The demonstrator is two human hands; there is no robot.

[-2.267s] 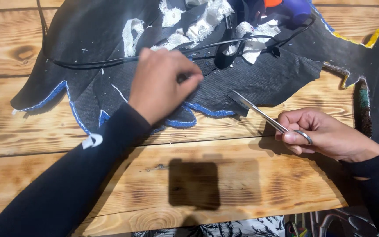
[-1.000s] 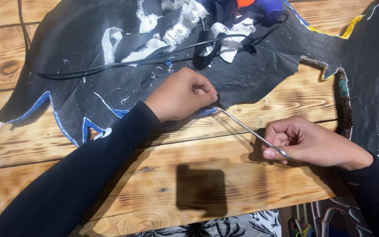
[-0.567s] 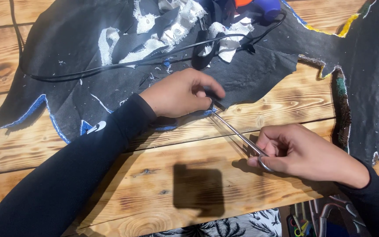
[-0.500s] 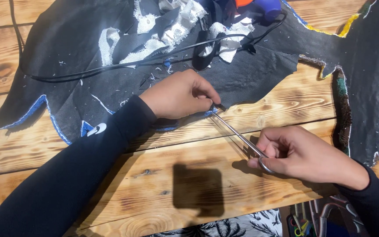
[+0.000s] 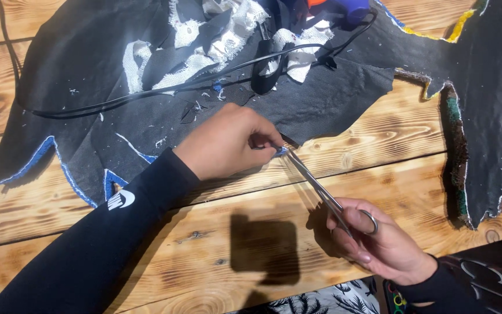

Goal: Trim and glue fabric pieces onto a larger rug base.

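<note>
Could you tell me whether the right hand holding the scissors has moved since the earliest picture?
Yes. The right hand with the scissors has shifted down toward the near edge of the wooden table, blades angled more steeply.

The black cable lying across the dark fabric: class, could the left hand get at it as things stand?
Probably yes. The black cable lies uncovered on the dark fabric just beyond the left hand, nothing between them; but that hand's fingers are pinching the fabric's edge at the scissors.

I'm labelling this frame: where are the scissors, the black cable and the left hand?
scissors (image 5: 315, 186), head view, on the blades.
black cable (image 5: 146, 96), head view, mid-run.
left hand (image 5: 228, 139), head view, back of hand.
</note>
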